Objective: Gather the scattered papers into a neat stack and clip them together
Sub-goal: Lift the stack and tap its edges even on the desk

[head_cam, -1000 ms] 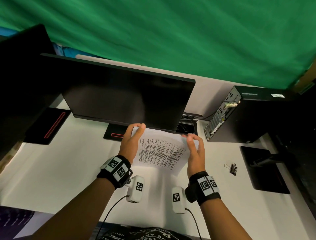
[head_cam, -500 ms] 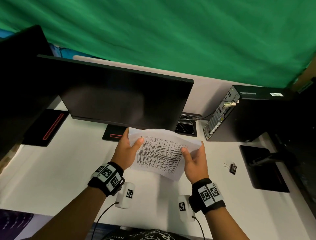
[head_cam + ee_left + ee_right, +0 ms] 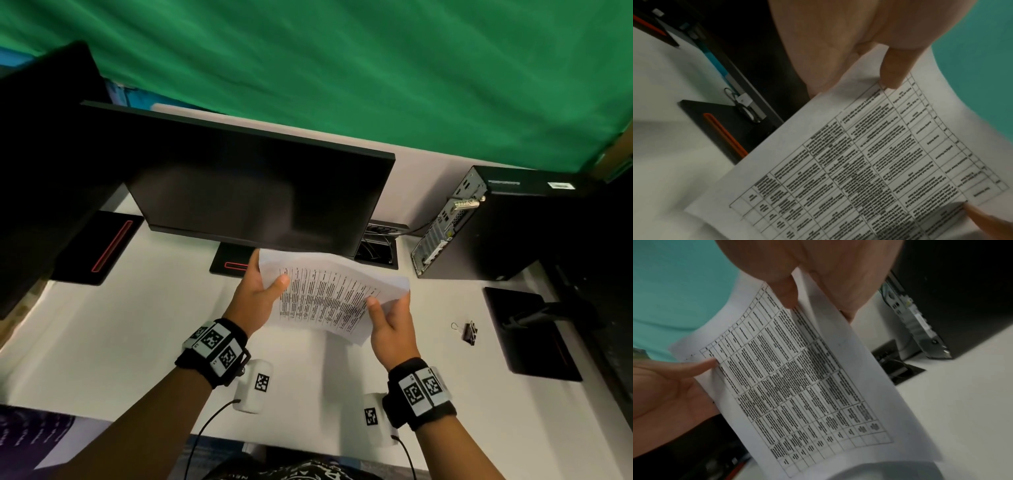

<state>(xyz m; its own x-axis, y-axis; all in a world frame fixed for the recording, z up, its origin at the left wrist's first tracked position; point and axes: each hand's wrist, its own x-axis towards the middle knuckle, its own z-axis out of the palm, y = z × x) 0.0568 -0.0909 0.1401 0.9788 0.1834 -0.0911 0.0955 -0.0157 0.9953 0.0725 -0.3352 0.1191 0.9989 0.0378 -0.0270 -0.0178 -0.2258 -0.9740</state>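
A stack of white papers (image 3: 325, 294) printed with a table is held above the white desk (image 3: 120, 325) in front of the monitor, sagging in the middle. My left hand (image 3: 260, 291) grips its left edge, thumb on top. My right hand (image 3: 390, 315) grips the right edge the same way. The left wrist view shows the papers (image 3: 869, 162) under my left thumb (image 3: 894, 69). In the right wrist view the papers (image 3: 807, 378) are pinched by my right hand (image 3: 797, 288). A black binder clip (image 3: 468, 331) lies on the desk to the right of the papers.
A black monitor (image 3: 257, 192) stands just behind the papers on its base (image 3: 229, 263). A black computer tower (image 3: 486, 222) lies at the back right beside a cable hatch (image 3: 376, 250). Another monitor base (image 3: 527, 335) sits right, a third (image 3: 99, 246) left.
Both hands have lifted the papers off the desk and drawn them toward me. Thumbs have come over the top sheet, and the stack now sags between the hands.
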